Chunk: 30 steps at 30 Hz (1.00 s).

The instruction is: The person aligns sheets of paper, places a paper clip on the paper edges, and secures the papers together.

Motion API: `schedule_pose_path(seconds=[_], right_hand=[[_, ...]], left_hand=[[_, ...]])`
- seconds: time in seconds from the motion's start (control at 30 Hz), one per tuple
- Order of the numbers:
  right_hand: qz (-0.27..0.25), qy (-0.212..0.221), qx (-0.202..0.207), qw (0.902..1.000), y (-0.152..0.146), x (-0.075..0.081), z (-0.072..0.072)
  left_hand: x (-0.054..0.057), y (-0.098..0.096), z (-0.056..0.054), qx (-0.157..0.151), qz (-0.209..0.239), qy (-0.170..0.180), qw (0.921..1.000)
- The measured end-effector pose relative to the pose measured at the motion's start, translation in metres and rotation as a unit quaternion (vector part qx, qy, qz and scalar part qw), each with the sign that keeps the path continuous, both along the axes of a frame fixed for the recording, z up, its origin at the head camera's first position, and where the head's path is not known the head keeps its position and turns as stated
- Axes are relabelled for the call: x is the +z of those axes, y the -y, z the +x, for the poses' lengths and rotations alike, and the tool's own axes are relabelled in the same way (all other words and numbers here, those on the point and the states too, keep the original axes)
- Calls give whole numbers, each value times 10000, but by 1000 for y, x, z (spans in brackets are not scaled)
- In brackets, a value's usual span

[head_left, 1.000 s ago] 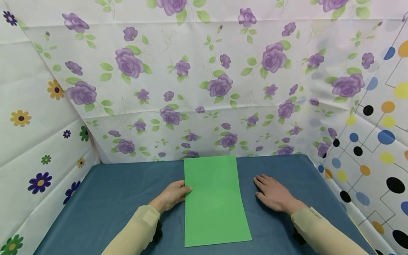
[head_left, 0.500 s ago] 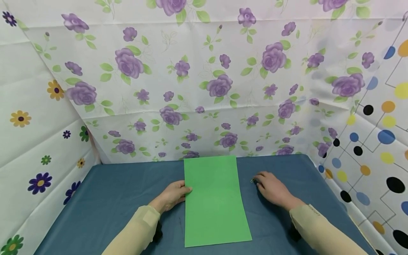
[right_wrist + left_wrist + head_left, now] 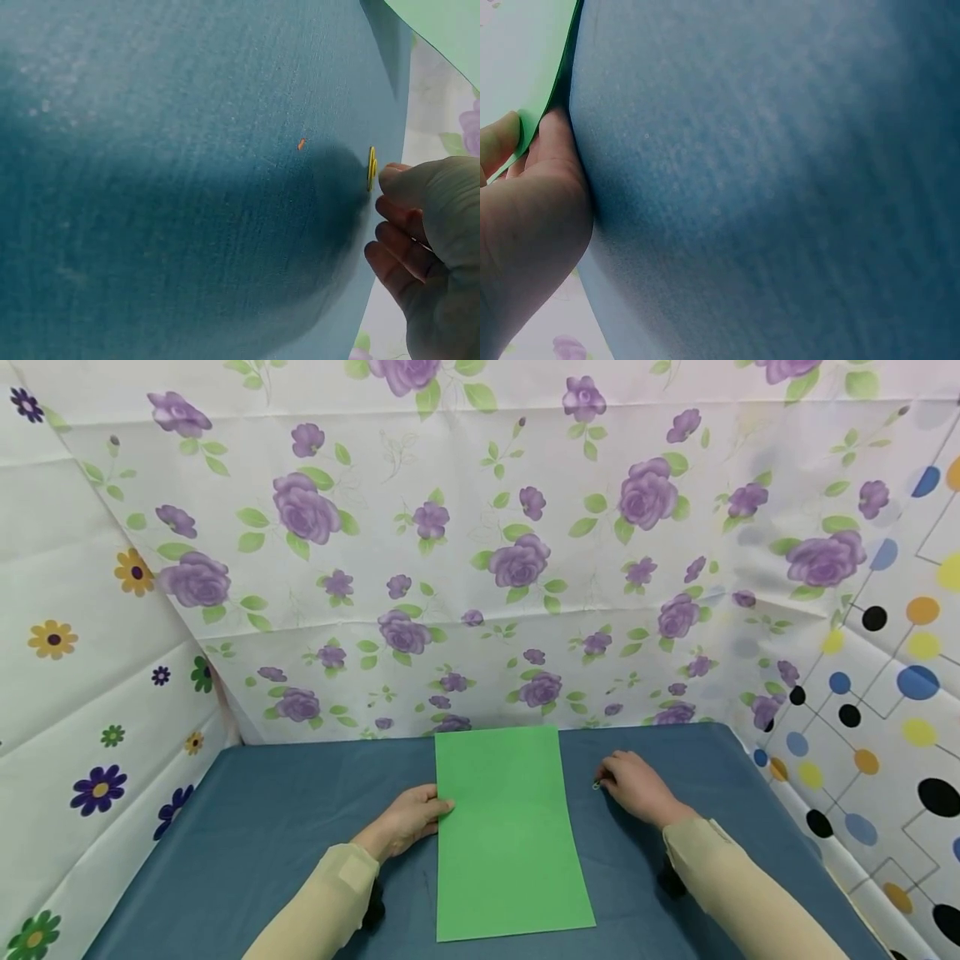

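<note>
A green sheet of paper (image 3: 510, 852) stretches lengthwise over the blue table cover. My left hand (image 3: 405, 821) grips its left edge, thumb on top and fingers tucked underneath, as the left wrist view also shows with the thumb (image 3: 500, 142) on the sheet. To the right of the paper, my right hand (image 3: 636, 785) pinches a small yellow paper clip (image 3: 371, 169) at the tips of thumb and index finger. In the head view the paper clip (image 3: 596, 786) peeks out below the fingertips. The other fingers (image 3: 394, 270) of that hand curl loosely.
Blue cloth covers the table (image 3: 300, 802). A small orange speck (image 3: 301, 144) lies on it in the right wrist view. A floral curtain (image 3: 450, 568) stands behind the table, with a daisy-patterned sheet (image 3: 75, 693) at left and a dotted one (image 3: 885, 718) at right.
My right hand has gone from lying flat with fingers spread to a pinch on the paper clip, its wrist rising slightly. The left hand and green paper stay put.
</note>
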State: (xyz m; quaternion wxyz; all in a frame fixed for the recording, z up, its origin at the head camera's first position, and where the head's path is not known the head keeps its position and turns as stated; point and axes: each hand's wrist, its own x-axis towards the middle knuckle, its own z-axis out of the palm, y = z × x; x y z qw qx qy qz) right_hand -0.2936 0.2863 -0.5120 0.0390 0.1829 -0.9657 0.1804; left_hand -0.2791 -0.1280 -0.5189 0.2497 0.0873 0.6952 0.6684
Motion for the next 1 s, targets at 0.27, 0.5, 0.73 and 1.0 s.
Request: schedule_pose_path(seconds=[0.27, 0.5, 0.73, 1.0], right_hand=[[126, 145, -6, 9998, 2, -1, -5], [194, 174, -71, 9996, 3, 0, -5], [182, 335, -256, 9989, 2, 1, -4], [-60, 599, -499, 9969, 0, 3, -1]], left_hand=[[0, -1, 0, -3, 15, 1, 10000], [-1, -1, -1, -5, 20, 2, 10000], [-1, 0, 0, 2, 15, -10, 10000], [-1, 0, 0, 18, 4, -9, 10000]])
